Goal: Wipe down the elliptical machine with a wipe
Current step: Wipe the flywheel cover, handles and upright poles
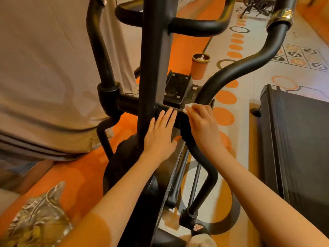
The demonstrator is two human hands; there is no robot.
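Note:
The black elliptical machine [154, 56] fills the middle of the head view, its upright post rising in front of me. My left hand [161, 133] lies flat with straight fingers on the horizontal crossbar just right of the post. My right hand [202, 120] grips a small white wipe [188, 107] and presses it against the joint where the curved right swing arm [236, 68] meets the crossbar. Most of the wipe is hidden under my fingers.
An orange cup-shaped bin [200, 65] with white scraps stands on the floor beyond the machine. A black treadmill [293, 136] lies at the right. Another person in a beige shirt [46, 68] stands close at the left. My sandalled foot [199, 229] shows below.

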